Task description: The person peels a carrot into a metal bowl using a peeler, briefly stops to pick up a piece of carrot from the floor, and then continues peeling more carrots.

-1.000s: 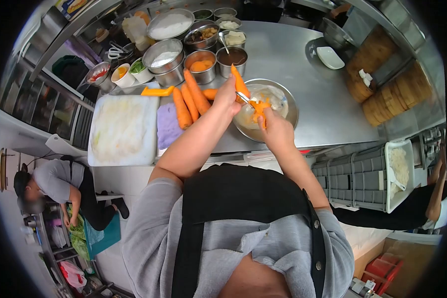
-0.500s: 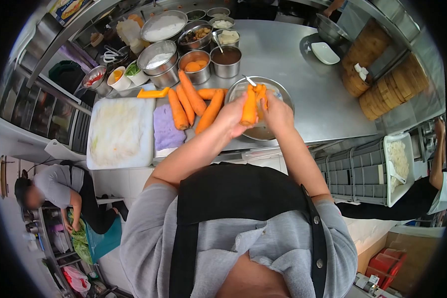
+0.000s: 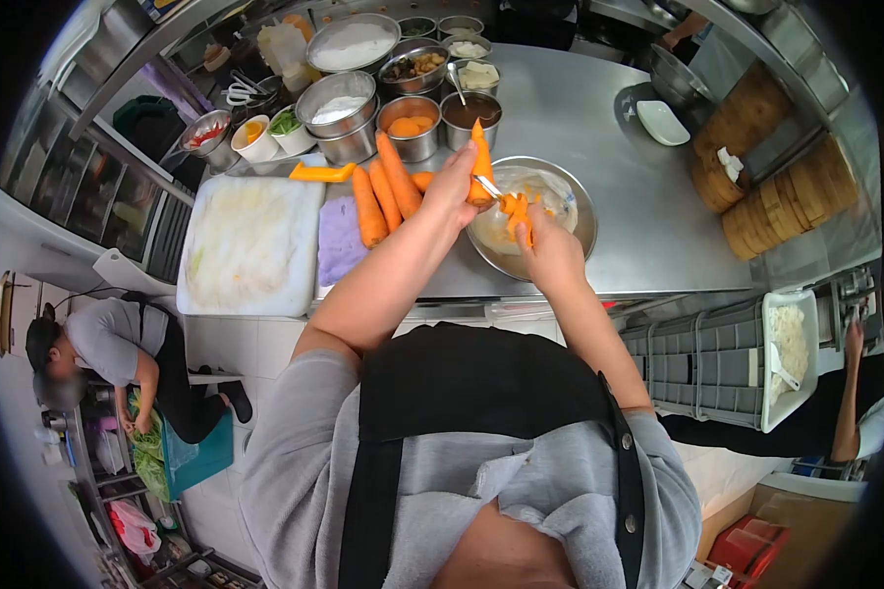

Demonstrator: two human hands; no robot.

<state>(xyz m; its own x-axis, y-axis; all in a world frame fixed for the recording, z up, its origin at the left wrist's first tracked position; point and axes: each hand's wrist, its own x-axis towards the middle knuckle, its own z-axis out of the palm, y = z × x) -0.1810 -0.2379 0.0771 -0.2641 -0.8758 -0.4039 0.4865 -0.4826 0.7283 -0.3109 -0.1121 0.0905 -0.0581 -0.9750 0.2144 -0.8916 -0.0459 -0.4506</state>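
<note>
My left hand (image 3: pixel 451 185) is wrapped round a carrot (image 3: pixel 481 157), its narrow tip pointing up and away from me. My right hand (image 3: pixel 548 242) grips an orange-handled peeler (image 3: pixel 514 208), its metal end beside the lower part of the carrot. Both hands are above the rim of a wide steel bowl (image 3: pixel 589 221), whose inside looks pale, with small bits in it. Several more carrots (image 3: pixel 400 179) lie in a bunch left of the bowl, partly behind my left forearm. A folded purple cloth (image 3: pixel 340 239) is beside them.
A white cutting board (image 3: pixel 250 245) lies at the left, with an orange-handled tool (image 3: pixel 321 173) at its far edge. Steel containers (image 3: pixel 410 128) of ingredients stand behind. Bamboo steamers (image 3: pixel 791 201) and a white dish (image 3: pixel 663 123) are to the right. A co-worker (image 3: pixel 118 353) crouches with leafy greens at lower left.
The carrot has swung away from my right hand, its tip now turned up. My left hand has moved up and left, while my right hand has shifted slightly lower. The view has shifted a little.
</note>
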